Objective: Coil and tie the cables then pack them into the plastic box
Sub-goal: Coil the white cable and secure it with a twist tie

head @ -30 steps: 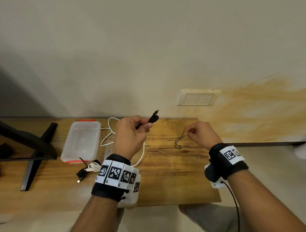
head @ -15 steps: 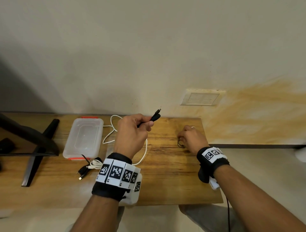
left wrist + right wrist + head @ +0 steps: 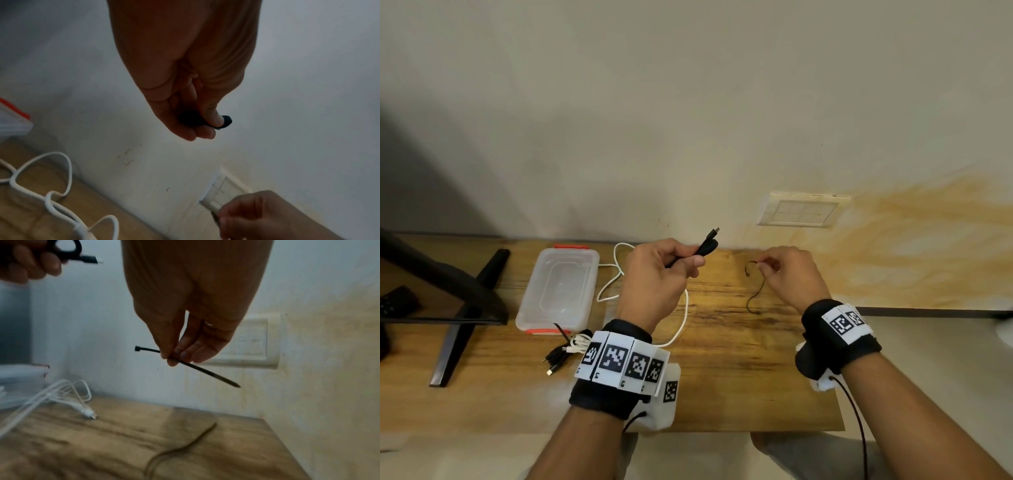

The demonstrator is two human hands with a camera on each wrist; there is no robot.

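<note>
Altogether three cables, two ties.

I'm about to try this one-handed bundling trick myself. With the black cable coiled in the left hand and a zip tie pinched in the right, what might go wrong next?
1. The left hand holds the coiled black cable only by its curled fingers; the coil may spring loose while threading.
2. The right hand pinches the zip tie mid-length, so its tip could wobble and miss the head.
3. A second zip tie lies near the table edge and might get knocked off.
</note>
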